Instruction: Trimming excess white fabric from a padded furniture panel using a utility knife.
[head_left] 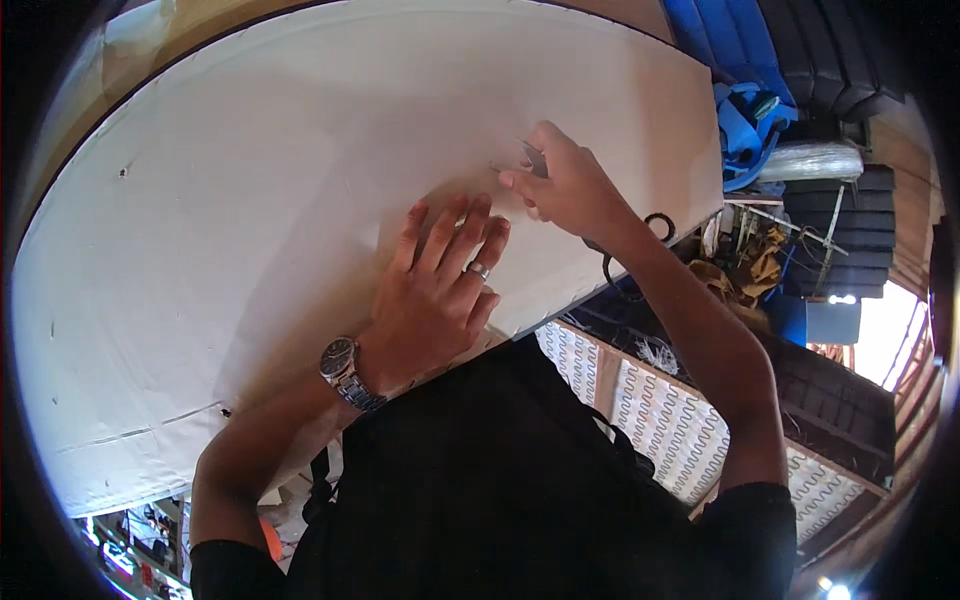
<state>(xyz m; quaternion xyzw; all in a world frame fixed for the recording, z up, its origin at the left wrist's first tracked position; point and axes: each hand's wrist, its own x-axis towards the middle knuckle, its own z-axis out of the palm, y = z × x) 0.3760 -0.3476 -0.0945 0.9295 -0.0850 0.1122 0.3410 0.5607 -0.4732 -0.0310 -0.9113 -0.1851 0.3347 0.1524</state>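
My left hand (437, 290) lies on a large white board or padded sheet (300, 130), its fingers stretched and spread. It wears a ring, and a metal watch (346, 372) is on the wrist. To the right, my right hand (560, 180) is closed round the middle of black-handled scissors (534, 158). Two thin tips point left from the fingers, spread apart, just above the white surface. The black loop handles (661, 226) stick out by my right wrist, near the board's edge. My fingers hide the scissors' pivot.
At the right stand a blue bucket-like container (745, 135), a roll of clear film (815, 160) and stacked dark padded pieces (840, 235). Below the board's near right edge, wooden frames with zigzag springs (660, 430) lie close to my right arm.
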